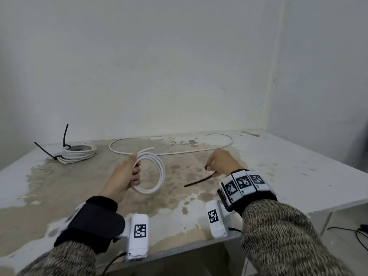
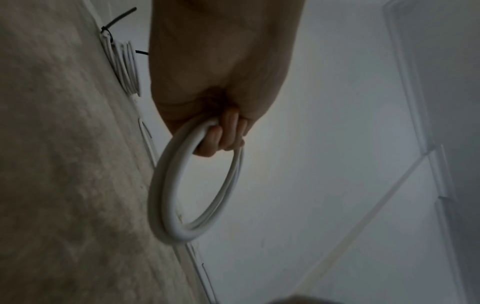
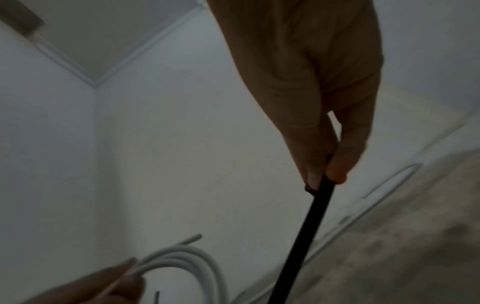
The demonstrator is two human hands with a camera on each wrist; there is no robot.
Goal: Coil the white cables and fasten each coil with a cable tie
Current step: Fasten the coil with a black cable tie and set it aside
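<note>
My left hand (image 1: 133, 170) grips a small coil of white cable (image 1: 157, 174) and holds it upright above the table; the left wrist view shows my fingers (image 2: 223, 135) curled through the white coil (image 2: 168, 205). My right hand (image 1: 218, 163) pinches the head end of a black cable tie (image 1: 199, 181), whose tail points down and left toward the table. In the right wrist view thumb and forefinger clamp the black tie (image 3: 306, 226), with the held coil (image 3: 187, 259) at lower left. A loose white cable (image 1: 179, 151) lies in a long loop across the back of the table.
A finished white coil (image 1: 78, 153) bound with two black ties (image 1: 65, 136) lies at the table's (image 1: 288, 176) back left. The stained table stands in a corner, with walls behind and to the right. Its front edge is near my wrists. Black wires lie on the floor at right.
</note>
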